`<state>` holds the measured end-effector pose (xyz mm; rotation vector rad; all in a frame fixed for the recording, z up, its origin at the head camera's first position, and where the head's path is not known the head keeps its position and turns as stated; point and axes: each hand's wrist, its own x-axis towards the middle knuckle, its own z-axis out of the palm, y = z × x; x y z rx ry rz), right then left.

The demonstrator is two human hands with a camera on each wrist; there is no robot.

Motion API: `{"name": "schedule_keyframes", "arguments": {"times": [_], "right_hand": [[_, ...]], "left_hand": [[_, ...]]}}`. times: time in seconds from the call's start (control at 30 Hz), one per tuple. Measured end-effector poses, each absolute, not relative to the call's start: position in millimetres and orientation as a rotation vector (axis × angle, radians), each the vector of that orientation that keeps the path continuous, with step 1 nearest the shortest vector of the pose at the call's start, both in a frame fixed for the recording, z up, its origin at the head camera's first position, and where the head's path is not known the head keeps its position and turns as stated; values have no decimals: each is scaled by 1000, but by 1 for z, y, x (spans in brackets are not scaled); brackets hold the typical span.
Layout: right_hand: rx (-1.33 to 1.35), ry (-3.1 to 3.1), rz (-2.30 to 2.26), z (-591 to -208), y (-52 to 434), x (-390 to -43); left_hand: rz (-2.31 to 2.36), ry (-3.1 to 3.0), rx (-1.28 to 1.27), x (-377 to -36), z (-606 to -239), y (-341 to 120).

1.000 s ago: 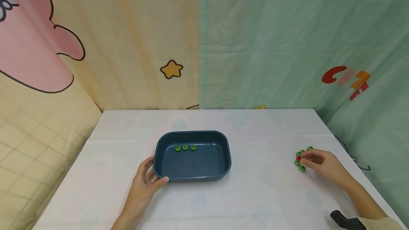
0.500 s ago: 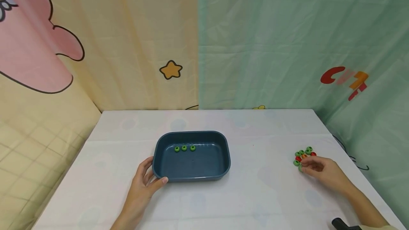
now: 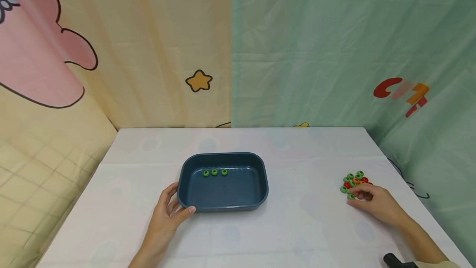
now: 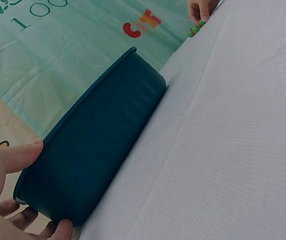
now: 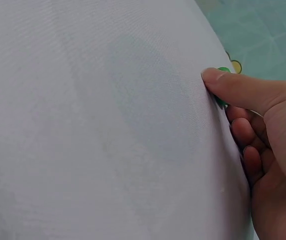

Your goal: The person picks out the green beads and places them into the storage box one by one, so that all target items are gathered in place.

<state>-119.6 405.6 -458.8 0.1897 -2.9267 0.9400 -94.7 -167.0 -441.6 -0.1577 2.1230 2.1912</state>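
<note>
My right hand [image 3: 372, 202] sliding nearer since earlier frame, uncovering more of bead pile [image 3: 353, 182] at right of frame; fingers curling, pinching green bead [image 3: 351, 196] against counter [image 3: 297, 226]. My left hand [image 3: 169, 214] staying clamped on blue tray [image 3: 223, 206] corner, centre frame. Tray holding three green beads [image 3: 215, 172] in row. Backdrop, upper right: "100" readable.

The head camera looks forward and down over the whole tabletop [image 3: 297, 226]. The left wrist camera sits low, close against the tray [image 4: 103, 145], facing across toward the beads [image 4: 195, 31]. The right wrist camera skims the cloth, close to the thumb [image 5: 243, 92]. All share the tabletop.
</note>
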Motion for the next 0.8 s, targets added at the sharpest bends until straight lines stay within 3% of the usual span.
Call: {"name": "schedule_keyframes", "arguments": {"times": [0.8], "right_hand": [[291, -2924, 975, -437, 392, -143]], "left_hand": [[2163, 2146, -179, -95, -441, -166]]}}
